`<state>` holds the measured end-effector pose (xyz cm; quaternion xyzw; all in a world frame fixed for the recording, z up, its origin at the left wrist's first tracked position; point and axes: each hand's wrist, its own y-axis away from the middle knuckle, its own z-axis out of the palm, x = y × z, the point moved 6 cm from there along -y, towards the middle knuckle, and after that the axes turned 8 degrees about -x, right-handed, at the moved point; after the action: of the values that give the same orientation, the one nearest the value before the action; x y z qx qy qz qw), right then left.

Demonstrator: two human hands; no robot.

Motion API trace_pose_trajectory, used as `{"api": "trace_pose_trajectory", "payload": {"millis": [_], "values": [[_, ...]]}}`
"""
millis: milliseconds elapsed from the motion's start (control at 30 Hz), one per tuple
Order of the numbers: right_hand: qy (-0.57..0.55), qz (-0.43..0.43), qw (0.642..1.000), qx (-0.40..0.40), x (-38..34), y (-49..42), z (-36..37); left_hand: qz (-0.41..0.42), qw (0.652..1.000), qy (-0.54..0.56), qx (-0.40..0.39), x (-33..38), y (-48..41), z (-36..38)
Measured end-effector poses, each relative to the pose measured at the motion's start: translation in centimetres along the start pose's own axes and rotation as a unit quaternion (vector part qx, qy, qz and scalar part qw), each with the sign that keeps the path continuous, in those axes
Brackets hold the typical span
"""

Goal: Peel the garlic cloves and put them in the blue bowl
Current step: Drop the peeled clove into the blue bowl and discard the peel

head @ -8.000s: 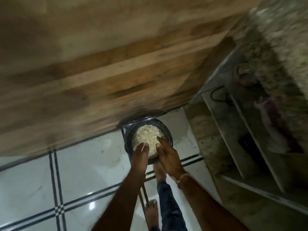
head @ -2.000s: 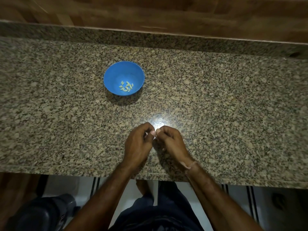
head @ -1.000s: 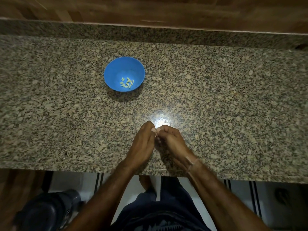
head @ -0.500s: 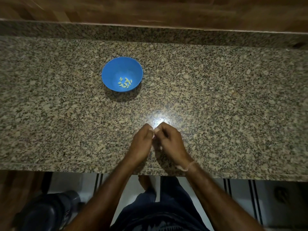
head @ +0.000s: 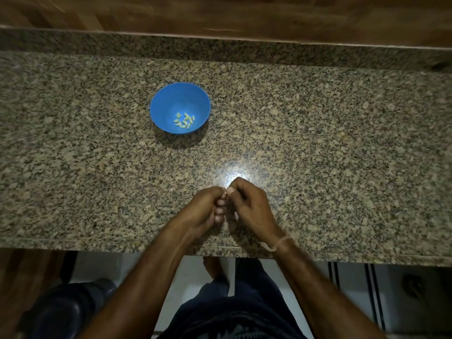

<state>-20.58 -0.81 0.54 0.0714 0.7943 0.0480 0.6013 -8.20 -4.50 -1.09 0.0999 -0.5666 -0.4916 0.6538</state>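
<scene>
Here, at the lower centre of the frame, a person's left hand (head: 208, 206) and right hand (head: 252, 204) meet over a speckled brown granite counter (head: 318, 143). The fingers of both hands are curled inward, their tips pressed together and pinching a small garlic clove (head: 226, 196) that is all but hidden between them; whether its skin has begun to lift cannot be told. A round blue plastic bowl (head: 171, 99) stands well apart in the upper left of centre, holding a small cluster of pale peeled cloves (head: 184, 121) at its bottom, so the work appears partly done with this clove not yet added. The step in hand looks to be the peeling itself. It would go best with one hand holding the clove steady while a nail of the other catches the papery skin at one end and draws it off in strips, with light pressure so the slippery clove does not shoot away across the polished stone. Working low over the counter would keep a dropped clove within reach. Once the clove is bare it must travel up and left to the bowl, so a firm pinch is wise for that reach. A pale thread band (head: 276, 245) circles the right wrist, and a dark container (head: 61, 311) sits on the floor at lower left.
</scene>
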Motion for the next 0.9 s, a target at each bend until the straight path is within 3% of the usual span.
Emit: {"api": "trace_pose_trajectory", "payload": {"millis": [67, 133, 167, 200, 233, 267, 300, 333, 400, 433, 467, 500, 567, 600, 633, 667, 733, 767, 833, 900], "values": [[-0.063, 0.060, 0.996, -0.019, 0.7, -0.8, 0.1, 0.085, 0.979, -0.183, 0.032, 0.9, 0.3, -0.3], [-0.250, 0.215, 0.942, -0.066, 1.8, -0.9, 1.0, 0.218, 0.876, -0.419, 0.100, 2.0, 1.2, -0.4], [-0.309, 0.273, 0.907, -0.087, 2.0, -0.6, 1.5, 0.265, 0.828, -0.480, 0.117, 2.3, 1.5, -0.1], [-0.322, 0.288, 0.897, -0.092, 2.0, -0.5, 1.7, 0.283, 0.817, -0.486, 0.124, 2.3, 1.5, 0.0], [-0.293, 0.260, 0.917, -0.081, 1.9, -0.5, 1.5, 0.269, 0.845, -0.448, 0.116, 2.2, 1.3, 0.0], [-0.218, 0.187, 0.956, -0.057, 1.5, -0.6, 1.0, 0.225, 0.895, -0.370, 0.104, 1.9, 0.8, -0.4], [-0.109, 0.095, 0.989, -0.029, 0.9, -0.6, 0.5, 0.163, 0.947, -0.263, 0.082, 1.4, 0.2, -0.7], [-0.005, 0.013, 1.000, -0.007, 0.2, -0.4, 0.2, 0.089, 0.984, -0.145, 0.057, 0.7, -0.3, -0.7], [0.082, -0.053, 0.995, 0.009, 0.3, -0.7, 0.0, -0.008, 0.999, -0.017, 0.027, -0.1, -0.6, -0.5], [0.063, -0.036, 0.997, 0.002, 0.5, -0.9, 0.0, 0.007, 0.998, -0.047, 0.028, 0.1, -0.5, -0.5], [-0.001, 0.018, 1.000, -0.017, 0.7, -1.1, 0.1, 0.066, 0.986, -0.148, 0.043, 0.7, -0.3, -0.6], [-0.111, 0.097, 0.988, -0.038, 1.5, -1.4, 0.2, 0.147, 0.943, -0.288, 0.073, 1.5, 0.0, -0.5], [-0.314, 0.256, 0.910, -0.091, 2.5, -1.3, 1.4, 0.277, 0.826, -0.476, 0.121, 2.3, 1.0, 0.0], [-0.363, 0.301, 0.876, -0.102, 2.5, -1.0, 1.8, 0.302, 0.802, -0.498, 0.131, 2.2, 1.0, 0.1], [-0.384, 0.319, 0.861, -0.101, 2.4, -0.9, 2.0, 0.296, 0.817, -0.478, 0.131, 1.9, 0.7, -0.2], [-0.374, 0.304, 0.871, -0.097, 2.3, -0.8, 2.0, 0.253, 0.869, -0.410, 0.115, 1.5, 0.2, -0.5], [-0.237, 0.179, 0.953, -0.060, 1.6, -0.9, 1.1, 0.120, 0.978, -0.163, 0.049, 0.3, -1.1, -0.9], [-0.142, 0.095, 0.985, -0.036, 0.9, -0.8, 0.5, 0.046, 0.998, -0.042, 0.023, -0.2, -1.3, -0.6], [-0.032, -0.006, 0.999, -0.016, 0.0, -0.7, 0.0, -0.028, 0.996, 0.083, -0.004, -0.4, -1.2, -0.2], [-0.018, -0.008, 1.000, -0.020, 0.3, -1.0, -0.1, -0.030, 0.998, 0.055, -0.004, -0.1, -0.7, -0.4]]}}
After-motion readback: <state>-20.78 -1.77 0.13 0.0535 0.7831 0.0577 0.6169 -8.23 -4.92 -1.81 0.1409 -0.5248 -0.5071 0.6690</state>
